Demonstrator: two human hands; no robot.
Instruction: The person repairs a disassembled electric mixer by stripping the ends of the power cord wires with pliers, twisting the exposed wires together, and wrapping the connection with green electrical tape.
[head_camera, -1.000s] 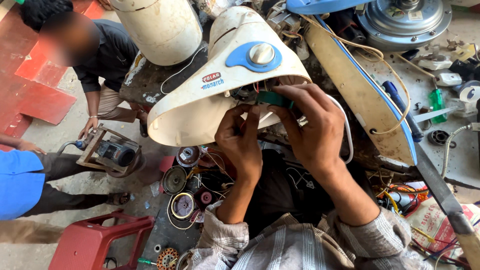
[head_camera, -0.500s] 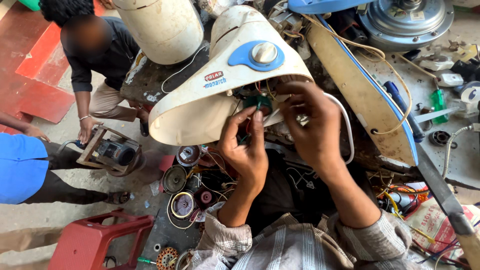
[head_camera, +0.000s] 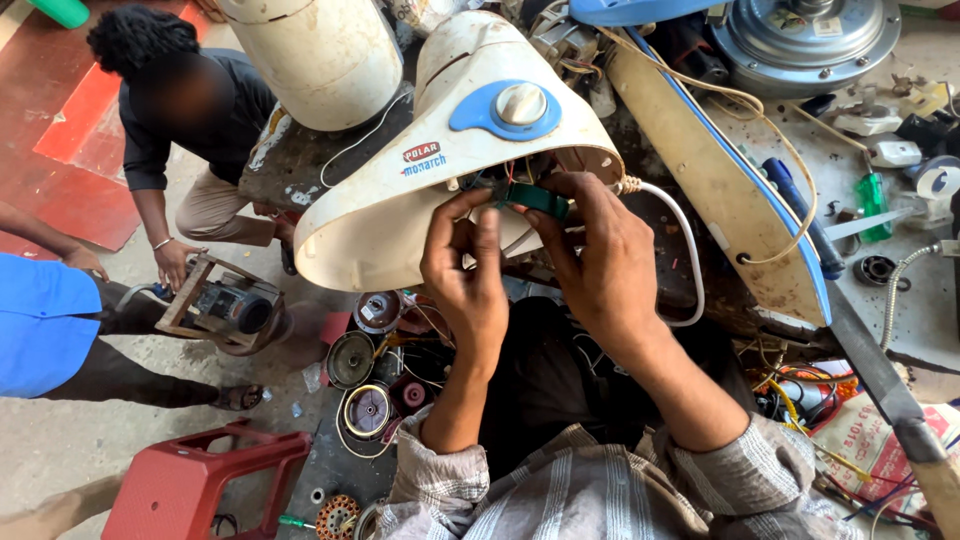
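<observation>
Hands (head_camera: 470, 275) (head_camera: 600, 270) at cream housing (head_camera: 400, 220) open edge, green part (head_camera: 540, 200) pinched.

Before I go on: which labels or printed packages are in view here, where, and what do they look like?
Badge: on the cream appliance housing, left of the blue knob panel; small, red and blue.
Printed sack: lower right by the wires; crumpled, white with red print.
Sticker: on the metal motor disc, top right; small, pale.

Bright, even daylight, soft shadows, sharp focus centrally, slight wide-angle bending at edges.
</observation>
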